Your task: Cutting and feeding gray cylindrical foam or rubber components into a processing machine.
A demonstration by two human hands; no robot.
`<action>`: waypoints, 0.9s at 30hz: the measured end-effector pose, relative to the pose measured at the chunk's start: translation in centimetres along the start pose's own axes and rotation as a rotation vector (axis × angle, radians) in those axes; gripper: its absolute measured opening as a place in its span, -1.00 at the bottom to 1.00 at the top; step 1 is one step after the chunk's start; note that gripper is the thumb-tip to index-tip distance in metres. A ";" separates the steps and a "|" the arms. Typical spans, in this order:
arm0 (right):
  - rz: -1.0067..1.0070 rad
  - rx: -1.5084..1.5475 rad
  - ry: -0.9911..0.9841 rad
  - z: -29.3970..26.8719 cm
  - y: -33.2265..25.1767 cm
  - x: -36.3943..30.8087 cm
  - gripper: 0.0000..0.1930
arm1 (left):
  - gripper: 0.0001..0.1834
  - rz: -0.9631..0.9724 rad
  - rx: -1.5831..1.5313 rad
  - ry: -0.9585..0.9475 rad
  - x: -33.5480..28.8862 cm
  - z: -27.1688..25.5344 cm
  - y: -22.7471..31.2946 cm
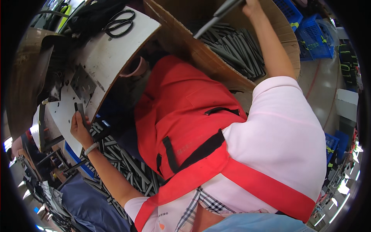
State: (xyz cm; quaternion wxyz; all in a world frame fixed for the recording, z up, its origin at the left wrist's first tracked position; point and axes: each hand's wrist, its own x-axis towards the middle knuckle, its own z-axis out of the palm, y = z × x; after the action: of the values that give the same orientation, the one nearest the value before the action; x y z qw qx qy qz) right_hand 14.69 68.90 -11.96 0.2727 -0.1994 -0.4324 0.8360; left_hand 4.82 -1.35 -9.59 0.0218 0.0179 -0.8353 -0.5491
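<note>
My left hand (79, 131) is closed around a short dark grey tube (80, 111), which stands up past the fingers at the edge of a white worktable (129, 40). At the top of the view my right hand (252, 7) grips one or more longer grey tubes (217, 19), partly cut off by the frame. These are held over a large cardboard box (174, 33) with many similar grey tubes (235, 48) lying in it. Below my left forearm lies another heap of grey tubes (129, 166). A dark metal plate (83, 86) rests on the worktable near my left hand.
Black-handled scissors (120, 24) lie on the worktable's far part. A dark machine part (54, 73) stands at its left. Under the table edge is a pinkish bucket (135, 67). Blue plastic crates (317, 36) stand beyond the box, and dark blue cloth (91, 203) hangs at lower left.
</note>
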 end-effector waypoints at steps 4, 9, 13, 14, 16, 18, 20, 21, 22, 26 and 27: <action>0.214 -0.053 0.309 -16.0 6.8 -1.9 -0.84 | -0.69 0.019 -0.018 0.038 0.3 1.4 0.5; 0.721 -0.294 0.221 -14.9 17.8 -12.8 -0.80 | -0.70 -0.015 0.008 0.050 -0.3 0.2 -0.2; 0.817 -0.597 -0.019 -14.4 20.3 -15.4 -0.77 | -0.69 -0.010 0.011 0.077 0.0 1.0 0.3; 0.822 -0.727 -0.094 -14.2 20.1 -15.4 -0.76 | -0.69 -0.027 0.001 0.082 0.1 1.2 0.5; 0.826 -0.986 -0.259 -13.2 19.5 -15.4 -0.75 | -0.69 -0.007 0.016 0.072 0.0 0.9 0.5; 0.802 -1.254 -0.434 -12.3 18.7 -15.3 -0.74 | -0.69 0.012 0.022 0.071 0.0 0.9 0.5; 0.751 -1.523 -0.636 -10.6 17.7 -15.1 -0.73 | -0.68 -0.003 0.005 0.054 -0.4 0.6 0.5; 0.707 -1.656 -0.738 -9.8 16.9 -15.1 -0.72 | -0.67 0.003 0.017 0.026 -0.5 0.7 0.6; 0.645 -1.783 -0.851 -8.8 16.1 -15.1 -0.71 | -0.66 -0.007 0.026 0.011 -0.5 0.5 0.8; -0.138 -1.304 -0.643 4.7 9.7 -10.0 -0.78 | -0.70 -0.052 -0.001 -0.083 -0.4 0.7 1.6; -0.317 -1.219 -0.584 9.4 8.6 -9.9 -0.81 | -0.71 0.037 0.025 -0.113 -0.3 0.1 1.0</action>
State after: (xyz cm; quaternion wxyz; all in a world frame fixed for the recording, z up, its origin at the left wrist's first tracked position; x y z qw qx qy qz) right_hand 14.51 52.80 -12.96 0.1034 -0.0183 -0.9044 0.4135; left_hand 5.08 -0.86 -8.69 -0.0152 -0.0283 -0.8421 -0.5383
